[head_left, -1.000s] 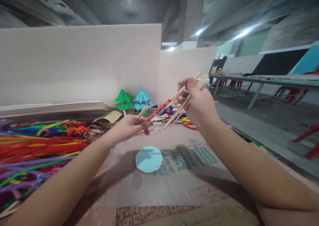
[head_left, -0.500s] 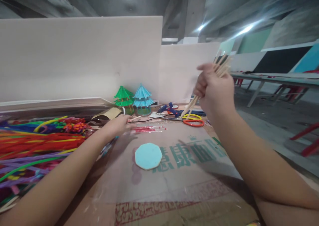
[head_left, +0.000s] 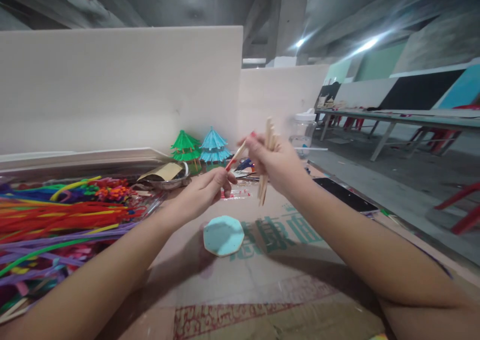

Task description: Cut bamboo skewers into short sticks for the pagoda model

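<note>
My left hand [head_left: 214, 189] is closed on the lower end of a thin stick [head_left: 237, 154], red low down and pale wood above. The stick slants up to the fingertips of my right hand [head_left: 275, 157], which seem to touch its top end. A bundle of wooden sticks [head_left: 269, 132] is gripped upright in my right hand, its lower ends hanging over the table. Below both hands lies a light-blue octagonal disc [head_left: 223, 236], flat on the clear-covered cardboard [head_left: 262, 285].
Colourful pipe cleaners [head_left: 60, 215] fill the left side. Green [head_left: 186, 145] and blue [head_left: 214, 145] pavilion-like models stand at the back, with a glue gun [head_left: 245, 165] beside them. To the right are a black phone-like slab [head_left: 345, 194] and a clear jar [head_left: 303, 130].
My right hand has come down and left with its wooden sticks. My left hand has moved right and now holds up a stick with red on it, meeting the right fingertips.
</note>
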### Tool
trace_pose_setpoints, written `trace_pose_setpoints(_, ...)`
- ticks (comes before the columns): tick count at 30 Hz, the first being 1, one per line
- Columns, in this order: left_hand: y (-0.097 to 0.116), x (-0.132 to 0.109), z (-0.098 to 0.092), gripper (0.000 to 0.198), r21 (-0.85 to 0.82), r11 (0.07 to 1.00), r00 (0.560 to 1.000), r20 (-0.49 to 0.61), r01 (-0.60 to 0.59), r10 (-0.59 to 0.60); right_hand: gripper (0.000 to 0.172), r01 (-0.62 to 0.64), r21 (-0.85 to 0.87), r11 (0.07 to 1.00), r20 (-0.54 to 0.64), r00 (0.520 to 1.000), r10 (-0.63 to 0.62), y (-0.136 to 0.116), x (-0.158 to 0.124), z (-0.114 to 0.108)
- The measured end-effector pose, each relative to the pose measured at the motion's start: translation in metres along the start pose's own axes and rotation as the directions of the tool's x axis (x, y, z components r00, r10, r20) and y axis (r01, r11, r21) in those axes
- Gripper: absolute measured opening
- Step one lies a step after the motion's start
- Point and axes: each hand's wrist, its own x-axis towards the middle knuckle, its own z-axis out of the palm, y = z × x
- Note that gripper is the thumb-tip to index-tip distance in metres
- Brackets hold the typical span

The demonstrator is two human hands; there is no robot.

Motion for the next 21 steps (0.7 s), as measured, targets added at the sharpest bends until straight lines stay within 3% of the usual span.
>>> trace_pose_setpoints(3,-0.005,0.003,-0.01,0.053,0.145,0.989,0.997,-0.073,-0.01,0.021,0.024,0.103,0.051,0.993,-0.225,0.97,-0.089,-0.017,0.008,-0.016)
trace_pose_setpoints(6,-0.006,0.004,-0.013,0.046,0.208,0.978,0.992,-0.124,0.001,0.025,0.029,0.092,0.076,0.993,-0.285,0.956,-0.066,-0.022,0.013,-0.024)
trace_pose_setpoints(15,0.012,-0.003,0.005,0.036,0.284,0.957,0.991,-0.132,0.05,-0.013,0.045,-0.026,0.251,0.968,-0.16,0.985,0.068,0.026,-0.001,0.013)
trace_pose_setpoints(21,0.006,0.0,0.006,0.038,0.273,0.961,0.994,-0.112,0.036,-0.005,0.038,-0.101,0.25,0.963,-0.069,0.99,0.122,0.033,-0.017,0.027)
